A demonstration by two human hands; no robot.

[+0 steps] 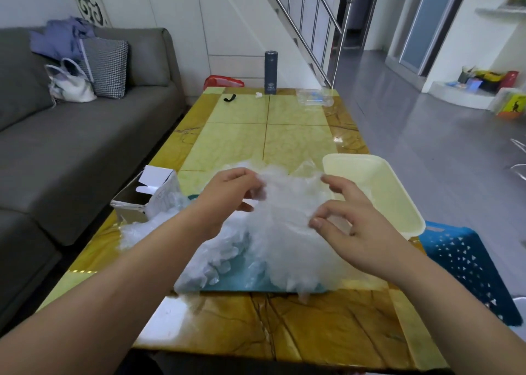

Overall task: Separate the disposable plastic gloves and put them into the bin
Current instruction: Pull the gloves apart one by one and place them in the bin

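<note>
On the near surface (284, 326): marbled yellow-brown top, with both forearms reaching out over it from the person's side.
Teal mat (256, 285): lies flat under the heap; only its near edge shows.
Gloves (284, 238): a loose, clinging heap of clear film on the mat, mid-surface, trailing off to the left. I can pick out no single glove in it, so no long axis can be read.
Left grip (230, 195): palm down, wrist coming in from the left, fingers curled and pinching film at the heap's upper left.
Right grip (350, 221): thumb and a fingertip nipped together on film at the heap's right edge, the other fingers fanned, the forefinger lifted.
Between the grips: the film is bunched rather than taut. To my eye this is the peeling-apart step, with the two pinches about to draw away from each other.
Bin (378, 184): cream and shallow, just beside the heap, to the right of and beyond the right grip. The right grip is the nearer one, so a freed glove would travel right and away from the person.
Cardboard box (148, 195): at the left edge, flaps open, film spilling beside it.
Blue basket (466, 261): off the surface's right edge, lower down.
Far end: a dark flask (270, 71) stands upright, and a grey sofa (85, 133) runs along the left.
</note>
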